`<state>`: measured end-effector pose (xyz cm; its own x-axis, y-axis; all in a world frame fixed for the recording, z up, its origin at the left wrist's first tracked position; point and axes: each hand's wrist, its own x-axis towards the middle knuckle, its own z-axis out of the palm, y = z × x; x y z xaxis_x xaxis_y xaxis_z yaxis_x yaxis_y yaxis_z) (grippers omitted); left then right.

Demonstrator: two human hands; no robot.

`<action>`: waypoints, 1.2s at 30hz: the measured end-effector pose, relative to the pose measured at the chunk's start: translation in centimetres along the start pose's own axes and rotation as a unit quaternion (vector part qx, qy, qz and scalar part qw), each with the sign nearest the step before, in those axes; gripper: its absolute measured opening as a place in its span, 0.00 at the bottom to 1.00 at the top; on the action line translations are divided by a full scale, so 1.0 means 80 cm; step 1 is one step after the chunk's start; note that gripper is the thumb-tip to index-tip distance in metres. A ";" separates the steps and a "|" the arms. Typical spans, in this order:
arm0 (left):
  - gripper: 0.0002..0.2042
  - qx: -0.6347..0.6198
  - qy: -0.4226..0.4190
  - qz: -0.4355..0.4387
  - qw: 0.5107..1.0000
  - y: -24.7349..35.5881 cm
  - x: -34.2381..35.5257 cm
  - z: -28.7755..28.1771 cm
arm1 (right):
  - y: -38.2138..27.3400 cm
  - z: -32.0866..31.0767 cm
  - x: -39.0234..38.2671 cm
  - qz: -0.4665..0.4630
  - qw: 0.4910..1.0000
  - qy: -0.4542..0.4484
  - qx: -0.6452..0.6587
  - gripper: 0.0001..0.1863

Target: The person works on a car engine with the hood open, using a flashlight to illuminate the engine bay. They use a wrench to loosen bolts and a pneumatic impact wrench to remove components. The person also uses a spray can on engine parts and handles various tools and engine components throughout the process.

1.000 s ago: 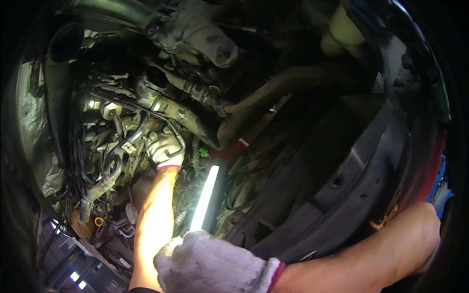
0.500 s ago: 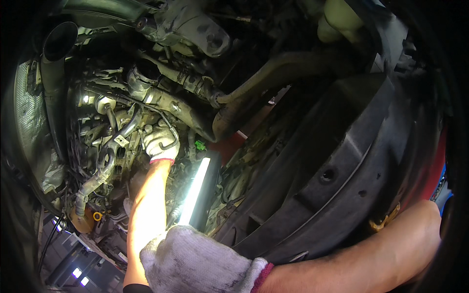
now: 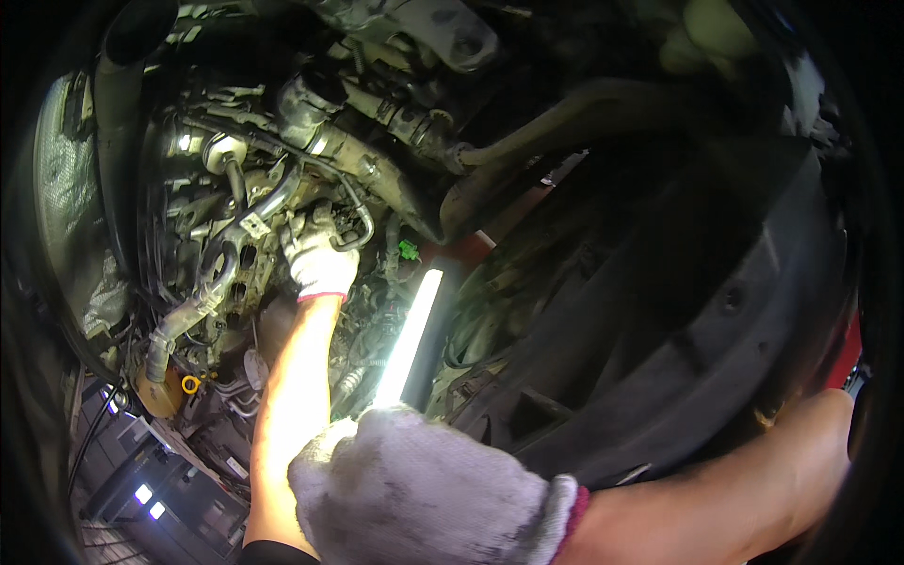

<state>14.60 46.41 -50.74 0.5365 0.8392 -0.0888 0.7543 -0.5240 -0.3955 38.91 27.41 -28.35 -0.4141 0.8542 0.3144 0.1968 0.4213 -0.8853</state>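
My left hand (image 3: 320, 252), in a pale glove with red cuff, reaches into the engine's tangle of pipes beside a thin bent hose (image 3: 361, 207), fingers curled; what they grip is hidden. My right hand (image 3: 424, 480), in a grey, smudged glove, is closed round a black bar work light (image 3: 416, 330) with a glowing strip that brightly lights my left forearm. A hose with clamps (image 3: 184, 320) runs left of my left hand, and a green plastic part (image 3: 409, 251) sits just right of it. A wide dirty pipe (image 3: 377, 184) lies above the hand.
A big black plastic liner (image 3: 678, 301) fills the right side, with a red panel (image 3: 847, 348) at its edge. Silver heat shielding (image 3: 66, 179) lines the left. An amber part (image 3: 158, 395) and a yellow ring (image 3: 189, 384) are lower left, above a workshop floor (image 3: 122, 490).
The view has shifted, so the engine parts sit higher in it. My left fingers appear slightly repositioned among the pipes; my right hand still holds the light, which now points a little differently.
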 end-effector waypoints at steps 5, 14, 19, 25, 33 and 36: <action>0.22 -0.026 -0.041 -0.032 0.998 -0.008 -0.004 0.017 | 0.003 -0.007 0.003 0.003 1.000 -0.020 -0.002 0.08; 0.37 0.021 -0.040 -0.147 0.988 -0.002 -0.016 0.048 | 0.006 -0.014 0.013 0.002 0.999 -0.047 -0.009 0.08; 0.29 -0.098 0.012 -0.053 0.994 -0.002 -0.009 0.015 | 0.007 -0.018 0.016 0.006 0.998 -0.054 -0.024 0.08; 0.30 -0.076 0.015 -0.020 0.997 -0.012 -0.009 0.002 | 0.007 -0.018 0.019 0.002 0.998 -0.052 -0.029 0.09; 0.38 0.047 0.068 0.003 0.997 -0.015 -0.010 0.025 | 0.009 -0.023 0.019 0.004 0.999 -0.038 -0.014 0.09; 0.40 0.058 0.021 -0.029 0.998 -0.013 -0.013 0.024 | 0.009 -0.030 0.014 0.008 0.999 -0.033 -0.009 0.09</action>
<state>12.56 46.34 -51.99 0.5107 0.8594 -0.0261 0.7367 -0.4531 -0.5020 40.68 29.39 -27.78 -0.4685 0.8391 0.2765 0.2190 0.4135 -0.8838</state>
